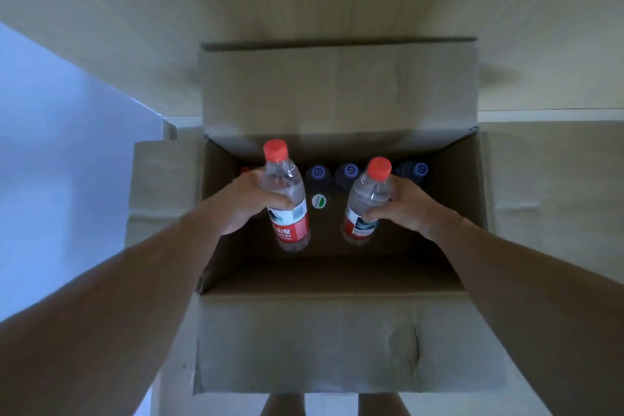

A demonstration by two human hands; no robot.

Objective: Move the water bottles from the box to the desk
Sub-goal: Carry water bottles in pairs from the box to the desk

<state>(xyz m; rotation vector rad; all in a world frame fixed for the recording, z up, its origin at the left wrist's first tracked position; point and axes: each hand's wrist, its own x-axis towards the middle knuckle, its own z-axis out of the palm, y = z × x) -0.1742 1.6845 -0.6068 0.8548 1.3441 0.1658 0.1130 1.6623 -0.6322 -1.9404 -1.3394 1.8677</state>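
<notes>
Both hands are clamped on bottles above the open cardboard box (337, 331). The left hand (250, 203) wraps its fingers and thumb round the clear shoulder of the left water bottle (287, 199), just above its red and white label. The right hand (401, 204) grips the right water bottle (366, 203) in the same way, at the shoulder below the cap. Each bottle is clear with a red cap and leans slightly, caps tipped toward the far side of the box, bases pointing down into it. The two held bottles are apart, with a gap between them.

The box stands with all four flaps folded outward; its far flap (337, 84) rises against the pale wooden bench (135, 10) beyond it. Inside, along the far wall of the box, stands a row of dark bottles with blue caps (351, 169), and one cap with a white and green top (318, 201) shows between the two held bottles. At the far left corner of the box a bit of red (243, 169) peeks out behind the left hand; what it belongs to cannot be told. The near half of the box floor lies in shadow. Both forearms reach in from the near edge of the view.
</notes>
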